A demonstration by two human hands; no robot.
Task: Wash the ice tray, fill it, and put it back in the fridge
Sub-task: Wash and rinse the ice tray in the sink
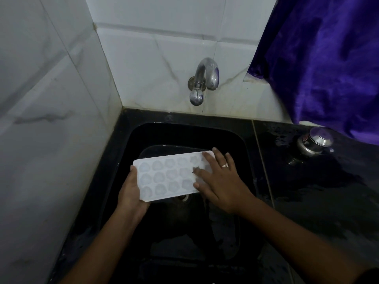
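Two bare forearms reach in from the bottom edge over a black rectangular sink (123, 144). The left hand (131, 194) grips the near-left short end of a translucent white plastic ice tray (170, 176), palm beneath it and thumb up against the rim. The right hand (222, 181) lies flat on top of the tray's other end, fingers straight and spread, pressing rather than clasping; a pale ring (225, 165) sits on one finger.

The tray is held above the sink basin, over the drain opening, and does not seem to touch the sink. Its long axis runs left to right, skewed a little so that the right end points farther back toward the wall. Its broad face is turned up to the camera and shows three rows of rounded, petal-edged moulds. In the dim light it is hard to say whether these are open hollows or their bulging undersides. The right-hand moulds are hidden under the fingers.

To the right of the sink a wet black stone counter (311, 197) carries a small round steel pot with a lid (314, 143). Behind the sink a curved chrome wall tap (206, 78) juts from white marbled tiles (143, 58), well above the tray. A shiny purple cloth (328, 58) hangs at the upper right, reaching down to the pot.
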